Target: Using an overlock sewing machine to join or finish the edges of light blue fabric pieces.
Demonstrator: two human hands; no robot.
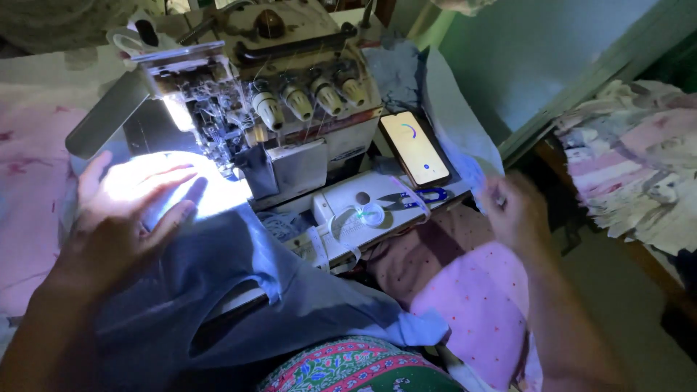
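Note:
My left hand (127,207) lies flat, fingers spread, on blue-grey fabric (239,283) under the bright lamp of an overlock sewing machine (290,94). The cloth runs from the machine's needle area down over my lap. My right hand (512,210) is raised at the right, fingers pinched on an edge of pale blue-grey cloth (454,116) that hangs beside the machine. The machine has several cream tension knobs (312,98) on its front.
A lit phone (415,147) leans against the machine's right side. Small blue-handled thread snips (414,199) lie on a white box. Pink dotted cloth (479,297) sits by my lap. A stack of folded fabrics (632,167) stands at the right.

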